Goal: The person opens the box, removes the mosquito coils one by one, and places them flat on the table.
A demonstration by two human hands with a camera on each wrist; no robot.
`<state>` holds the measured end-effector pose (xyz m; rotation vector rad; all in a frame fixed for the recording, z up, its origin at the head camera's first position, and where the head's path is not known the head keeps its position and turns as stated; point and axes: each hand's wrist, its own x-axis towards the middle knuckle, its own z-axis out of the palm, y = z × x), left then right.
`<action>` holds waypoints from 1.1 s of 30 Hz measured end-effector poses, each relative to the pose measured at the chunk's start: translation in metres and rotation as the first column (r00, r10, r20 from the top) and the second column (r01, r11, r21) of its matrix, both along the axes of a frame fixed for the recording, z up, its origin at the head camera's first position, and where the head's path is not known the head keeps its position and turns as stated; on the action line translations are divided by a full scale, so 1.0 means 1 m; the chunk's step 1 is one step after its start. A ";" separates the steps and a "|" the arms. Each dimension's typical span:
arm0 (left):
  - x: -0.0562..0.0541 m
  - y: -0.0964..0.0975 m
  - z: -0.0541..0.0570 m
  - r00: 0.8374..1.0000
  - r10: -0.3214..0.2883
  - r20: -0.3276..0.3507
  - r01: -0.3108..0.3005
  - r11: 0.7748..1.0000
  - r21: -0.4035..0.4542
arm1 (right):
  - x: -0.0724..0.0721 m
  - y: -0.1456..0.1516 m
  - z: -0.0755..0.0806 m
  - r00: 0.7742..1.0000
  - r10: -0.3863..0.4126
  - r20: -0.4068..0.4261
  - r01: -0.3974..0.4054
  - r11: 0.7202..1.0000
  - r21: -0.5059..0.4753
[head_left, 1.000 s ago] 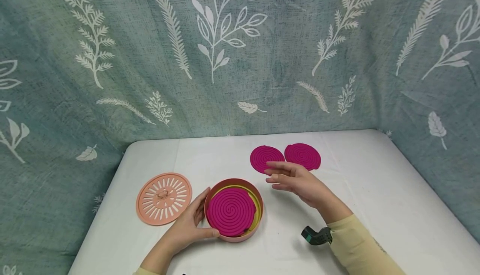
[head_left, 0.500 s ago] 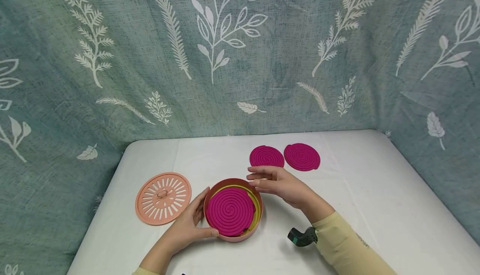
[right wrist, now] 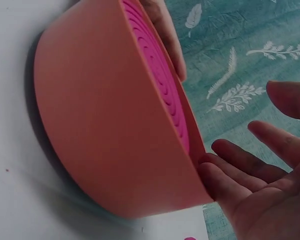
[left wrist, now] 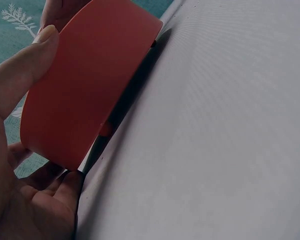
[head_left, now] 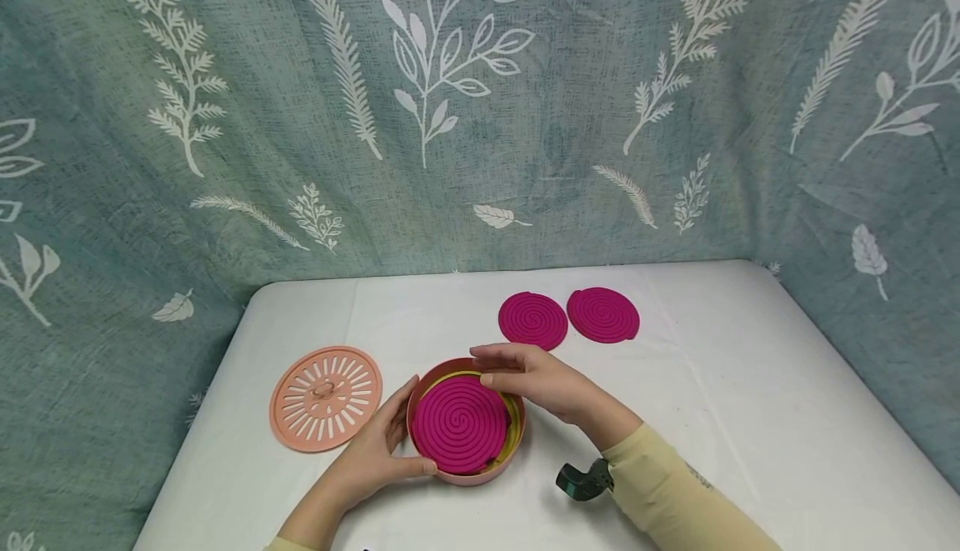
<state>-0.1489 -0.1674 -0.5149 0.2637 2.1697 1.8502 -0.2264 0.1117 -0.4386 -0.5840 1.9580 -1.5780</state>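
A round coral mosquito coil holder (head_left: 467, 479) stands on the white table, its top uncovered. Inside lies a magenta spiral mosquito coil (head_left: 459, 424), with a yellow ring-like piece (head_left: 516, 426) showing around its right side. My left hand (head_left: 378, 451) grips the holder from the left, thumb at the front rim and fingers behind the wall; in the left wrist view, fingertips sit at the base of the holder (left wrist: 85, 80). My right hand (head_left: 543, 380) reaches over the back right rim with fingers extended. In the right wrist view its fingers (right wrist: 225, 182) meet the rim, pinching nothing.
Left of the holder lies a slotted coral lid (head_left: 327, 399) with a small centre loop. Behind it, two more magenta coils (head_left: 532, 320) lie side by side. A dark device (head_left: 583, 480) is strapped at the right wrist. A leaf-patterned curtain (head_left: 465, 117) hangs behind the table (head_left: 675, 418).
My right hand has moved left, from beside the two loose coils to over the holder's back right rim. The left hand and the holder have stayed in place.
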 end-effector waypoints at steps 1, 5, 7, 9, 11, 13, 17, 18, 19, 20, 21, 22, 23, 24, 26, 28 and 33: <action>0.000 0.000 0.000 1.000 0.000 0.001 0.000 1.000 -0.001 | 0.000 -0.001 -0.001 1.000 0.006 0.000 -0.006 1.000 0.001; 0.001 0.000 0.001 1.000 0.004 0.006 -0.004 1.000 -0.008 | 0.000 -0.006 -0.005 1.000 0.016 -0.009 -0.016 1.000 0.018; 0.001 0.000 0.001 1.000 0.006 0.008 -0.006 1.000 -0.011 | 0.001 -0.007 -0.005 1.000 0.022 -0.017 -0.021 0.999 0.026; 0.001 0.000 0.001 1.000 0.009 0.011 -0.008 1.000 -0.015 | 0.002 -0.009 -0.005 0.999 0.029 -0.022 -0.028 0.999 0.032; 0.001 0.000 0.000 1.000 0.010 0.013 -0.010 1.000 -0.019 | 0.002 -0.010 -0.005 0.999 0.038 -0.025 -0.037 0.999 0.033; 0.002 0.000 0.000 1.000 0.011 0.012 -0.011 1.000 -0.023 | 0.003 -0.010 -0.005 0.999 0.044 -0.024 -0.043 0.999 0.034; 0.002 0.000 0.000 1.000 0.010 0.013 -0.010 1.000 -0.020 | 0.004 -0.010 -0.004 0.999 0.044 -0.026 -0.043 0.998 0.038; 0.002 0.000 0.000 1.000 0.008 0.013 -0.008 1.000 -0.017 | 0.004 -0.010 -0.004 0.999 0.044 -0.028 -0.042 0.998 0.040; 0.002 0.000 0.000 1.000 0.007 0.012 -0.007 1.000 -0.014 | 0.004 -0.010 -0.004 0.999 0.043 -0.031 -0.041 0.998 0.041; 0.001 0.000 0.000 1.000 0.006 0.012 -0.006 1.000 -0.011 | 0.005 -0.010 -0.004 0.998 0.043 -0.034 -0.042 0.998 0.043; 0.001 0.000 0.000 1.000 0.004 0.010 -0.004 1.000 -0.009 | 0.005 -0.010 -0.005 0.998 0.043 -0.037 -0.042 0.998 0.043; 0.001 0.000 0.000 1.000 0.002 0.008 -0.002 1.000 -0.008 | 0.005 -0.010 -0.005 0.998 0.043 -0.041 -0.042 0.998 0.044; 0.002 0.000 0.000 1.000 0.001 0.007 -0.001 1.000 -0.007 | 0.005 -0.010 -0.006 0.998 0.043 -0.044 -0.041 0.998 0.045; 0.002 0.000 0.000 1.000 0.001 0.006 0.000 1.000 -0.007 | 0.005 -0.010 -0.006 0.998 0.043 -0.047 -0.041 0.998 0.047; 0.002 0.000 0.000 1.000 0.000 0.003 0.000 1.000 -0.007 | 0.005 -0.010 -0.007 0.998 0.041 -0.051 -0.038 0.998 0.050; 0.002 0.000 0.000 1.000 0.000 0.000 0.000 1.000 -0.008 | 0.005 -0.010 -0.007 0.998 0.038 -0.054 -0.035 0.998 0.053; 0.002 0.000 0.000 1.000 0.006 0.001 -0.006 1.000 -0.015 | 0.006 -0.011 -0.005 0.998 0.028 -0.064 -0.026 0.999 0.042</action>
